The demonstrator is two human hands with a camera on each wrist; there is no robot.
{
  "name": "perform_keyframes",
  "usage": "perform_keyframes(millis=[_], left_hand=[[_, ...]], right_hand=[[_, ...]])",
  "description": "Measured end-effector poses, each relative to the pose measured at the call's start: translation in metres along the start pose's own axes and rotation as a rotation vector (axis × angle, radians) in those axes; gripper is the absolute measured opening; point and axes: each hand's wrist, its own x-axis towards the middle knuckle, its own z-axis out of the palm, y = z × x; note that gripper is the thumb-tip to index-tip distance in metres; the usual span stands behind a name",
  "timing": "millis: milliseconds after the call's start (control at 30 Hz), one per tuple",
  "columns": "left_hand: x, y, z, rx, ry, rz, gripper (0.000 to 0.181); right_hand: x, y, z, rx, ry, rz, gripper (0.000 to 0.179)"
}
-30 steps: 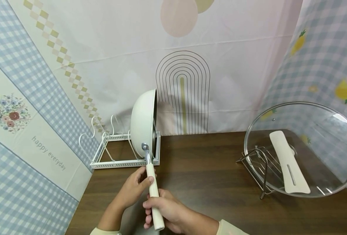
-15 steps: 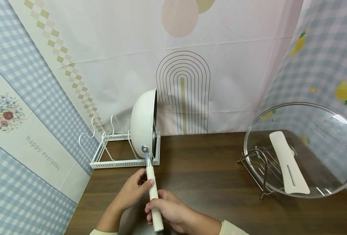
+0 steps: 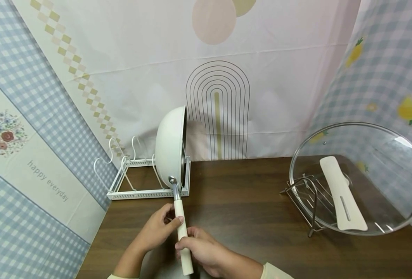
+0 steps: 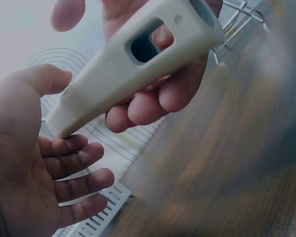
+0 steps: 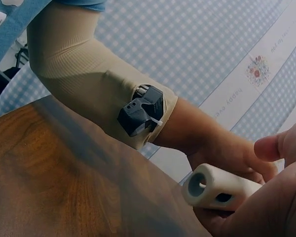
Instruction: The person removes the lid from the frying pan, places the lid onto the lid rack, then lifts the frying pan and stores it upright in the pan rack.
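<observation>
A cream-white wok (image 3: 167, 147) stands on its side in a white wire rack (image 3: 136, 193), its dark inside facing right. Its pale handle (image 3: 182, 228) points toward me. My left hand (image 3: 158, 228) pinches the handle near its metal neck, the thumb on top and the index finger beneath. In the left wrist view the other left fingers spread below the handle (image 4: 106, 74). Closer to the handle's end, my right hand (image 3: 206, 250) holds it from the right, the fingers curled underneath. The handle's hollow end shows in the right wrist view.
On the right, a large glass lid (image 3: 373, 182) with a cream handle bar (image 3: 343, 193) leans in a dark metal stand (image 3: 312, 209). White loop dividers (image 3: 103, 159) rise from the rack's left side. Patterned cloths hang behind the brown wooden table (image 3: 248, 217).
The handle's near part has dipped slightly and both hands have come down a little with it. The wok's body, rack and lid stay in place.
</observation>
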Motion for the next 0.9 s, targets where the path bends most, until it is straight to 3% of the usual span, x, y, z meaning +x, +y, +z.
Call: perform_keyframes(millis=[267,900], left_hand=[[-0.002,-0.004,0.002,0.054,-0.012,-0.017,0.027],[-0.006,-0.010,0.005,0.087,-0.040,-0.015,0.028]], right_hand=[[0.001,0.003,-0.003,-0.079,0.048,-0.002,0.038],[0.005,0.011,-0.007,-0.097,0.087,0.026,0.031]])
